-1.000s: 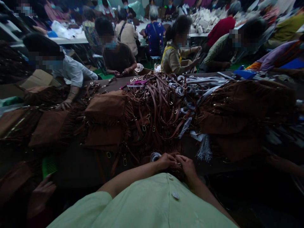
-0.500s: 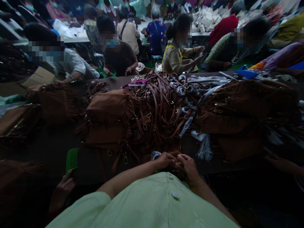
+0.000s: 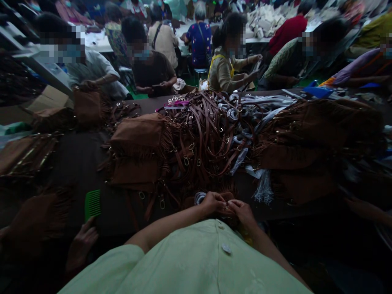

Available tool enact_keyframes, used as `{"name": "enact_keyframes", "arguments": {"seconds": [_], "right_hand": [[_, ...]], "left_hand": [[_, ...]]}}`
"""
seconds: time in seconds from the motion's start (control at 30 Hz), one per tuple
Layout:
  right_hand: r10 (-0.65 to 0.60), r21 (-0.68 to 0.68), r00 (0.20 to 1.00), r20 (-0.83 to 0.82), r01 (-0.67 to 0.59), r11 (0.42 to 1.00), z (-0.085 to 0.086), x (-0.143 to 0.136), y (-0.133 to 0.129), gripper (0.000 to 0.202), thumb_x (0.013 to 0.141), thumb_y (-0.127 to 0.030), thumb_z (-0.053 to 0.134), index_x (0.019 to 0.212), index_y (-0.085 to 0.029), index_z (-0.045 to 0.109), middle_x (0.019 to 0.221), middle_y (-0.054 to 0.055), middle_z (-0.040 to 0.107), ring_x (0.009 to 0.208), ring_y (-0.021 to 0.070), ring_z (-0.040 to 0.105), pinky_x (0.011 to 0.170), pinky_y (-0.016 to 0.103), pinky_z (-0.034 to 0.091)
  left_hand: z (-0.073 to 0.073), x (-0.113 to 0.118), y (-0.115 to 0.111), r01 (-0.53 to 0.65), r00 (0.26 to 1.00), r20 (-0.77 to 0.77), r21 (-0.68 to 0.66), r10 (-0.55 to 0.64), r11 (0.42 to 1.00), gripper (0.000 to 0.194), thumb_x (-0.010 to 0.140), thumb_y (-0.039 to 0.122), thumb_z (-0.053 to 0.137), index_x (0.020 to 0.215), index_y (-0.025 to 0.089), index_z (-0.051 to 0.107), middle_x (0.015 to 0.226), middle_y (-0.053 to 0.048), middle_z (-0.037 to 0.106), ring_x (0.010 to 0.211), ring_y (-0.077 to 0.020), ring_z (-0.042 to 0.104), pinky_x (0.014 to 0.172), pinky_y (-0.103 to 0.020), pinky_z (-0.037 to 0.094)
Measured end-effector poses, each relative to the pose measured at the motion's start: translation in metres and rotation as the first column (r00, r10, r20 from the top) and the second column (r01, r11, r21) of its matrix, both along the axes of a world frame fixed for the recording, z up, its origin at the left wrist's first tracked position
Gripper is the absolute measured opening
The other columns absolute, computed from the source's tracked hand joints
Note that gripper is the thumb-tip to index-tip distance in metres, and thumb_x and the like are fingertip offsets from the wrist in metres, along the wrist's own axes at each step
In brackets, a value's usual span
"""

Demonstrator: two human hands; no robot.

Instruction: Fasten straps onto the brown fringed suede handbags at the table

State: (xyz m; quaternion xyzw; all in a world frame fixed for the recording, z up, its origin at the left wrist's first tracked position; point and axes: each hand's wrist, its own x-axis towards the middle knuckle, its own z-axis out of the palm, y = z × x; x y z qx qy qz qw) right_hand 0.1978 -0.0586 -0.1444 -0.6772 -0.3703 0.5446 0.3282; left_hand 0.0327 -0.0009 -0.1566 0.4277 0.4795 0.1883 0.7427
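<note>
A brown bag (image 3: 227, 197) with fringe lies in front of my body at the table's near side. My left hand (image 3: 213, 203) is closed in a pinch on it from the left. Opposite, my right hand (image 3: 242, 211) pinches it too, and the fingertips of both hands nearly meet. A small gold glint shows between them, too small to name. Beside my left hand rests a grey-white wrapped coil (image 3: 200, 198). My forearms and green shirt hide the bag's lower part.
Brown straps (image 3: 205, 122) with metal clasps heap mid-table, between a fringed bag stack (image 3: 136, 136) and a larger bag pile (image 3: 309, 126). A white tassel bundle (image 3: 263, 190) lies right. At left, a co-worker's hand (image 3: 82, 243) holds a green comb (image 3: 92, 204). Several people sit opposite.
My hands stay at the bag with small finger shifts; the gold piece shows less. Across the table at left, a person has raised a fringed bag. A brown bag has shifted at near left.
</note>
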Motion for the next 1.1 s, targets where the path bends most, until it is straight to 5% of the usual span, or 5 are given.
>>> {"name": "enact_keyframes", "arguments": {"seconds": [0.37,0.63,0.9,1.1], "right_hand": [[0.047,-0.008,0.999,0.009,-0.047,0.999,0.021,-0.008,0.003,0.042,0.065,-0.051,0.064,0.082,-0.014,0.072,0.078,0.007,0.070,0.074,0.0211,0.062,0.068,0.028,0.048],[0.075,-0.017,0.997,-0.034,-0.075,0.997,0.013,-0.005,0.001,0.048,0.063,-0.057,0.064,0.084,-0.014,0.073,0.081,0.008,0.071,0.076,0.0224,0.063,0.070,0.030,0.049],[0.114,0.003,0.991,0.068,-0.115,0.993,0.013,-0.007,-0.001,0.036,0.064,-0.046,0.065,0.078,-0.014,0.074,0.075,0.007,0.071,0.073,0.0214,0.062,0.067,0.029,0.047],[0.120,0.001,0.986,0.113,-0.121,0.993,0.012,-0.004,-0.001,0.031,0.062,-0.042,0.065,0.075,-0.015,0.075,0.072,0.006,0.071,0.070,0.0222,0.062,0.066,0.030,0.047]], "left_hand": [[-0.005,-0.001,0.000,0.102,0.993,-0.073,0.127,-0.094,0.987,0.029,0.057,0.031,0.073,0.075,0.008,0.071,0.066,-0.004,0.065,0.056,-0.0106,0.055,0.054,-0.021,0.043],[-0.010,-0.003,-0.001,0.138,0.988,-0.094,0.140,-0.125,0.981,0.034,0.058,0.036,0.072,0.078,0.008,0.071,0.068,-0.005,0.065,0.059,-0.0106,0.054,0.055,-0.021,0.042],[-0.008,-0.004,-0.001,0.156,0.983,-0.133,0.231,-0.128,0.960,0.028,0.055,0.026,0.073,0.078,0.010,0.067,0.073,-0.003,0.065,0.062,-0.0105,0.055,0.054,-0.019,0.040],[-0.002,-0.003,-0.002,0.309,0.945,-0.216,0.333,-0.247,0.891,0.022,0.064,0.025,0.066,0.081,0.012,0.067,0.072,-0.001,0.064,0.064,-0.0103,0.055,0.054,-0.018,0.038]]}}
